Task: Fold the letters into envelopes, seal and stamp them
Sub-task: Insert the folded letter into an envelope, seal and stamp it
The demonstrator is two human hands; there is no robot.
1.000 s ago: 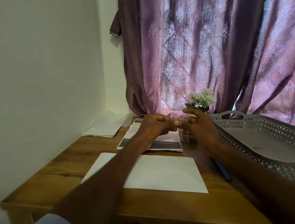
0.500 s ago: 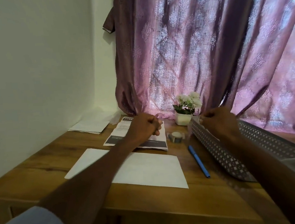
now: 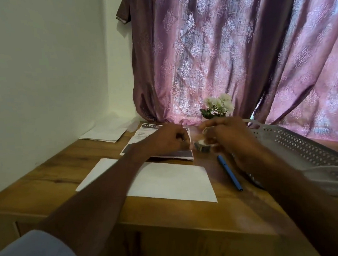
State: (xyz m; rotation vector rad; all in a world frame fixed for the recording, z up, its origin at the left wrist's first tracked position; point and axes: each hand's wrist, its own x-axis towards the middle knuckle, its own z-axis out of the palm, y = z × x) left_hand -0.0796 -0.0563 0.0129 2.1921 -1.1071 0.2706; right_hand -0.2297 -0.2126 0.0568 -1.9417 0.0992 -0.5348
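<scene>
A white envelope (image 3: 168, 180) lies flat on the wooden desk (image 3: 46, 178) in front of me. Behind it lies a printed letter (image 3: 183, 154), partly covered by my left hand (image 3: 163, 141), whose fingers are curled; I see nothing in them. My right hand (image 3: 228, 137), blurred by motion, grips a small tape roll (image 3: 202, 146) just above the desk, to the right of the letter. The two hands are close together but apart.
A blue pen (image 3: 229, 172) lies right of the envelope. A grey perforated tray (image 3: 307, 147) fills the right side of the desk. A small pot of white flowers (image 3: 218, 105) stands at the curtain. Several white sheets (image 3: 104, 134) lie at the far left by the wall.
The hands parted and the tape roll lay on the desk half a second ago. My right hand has come back from the tray and taken hold of the roll.
</scene>
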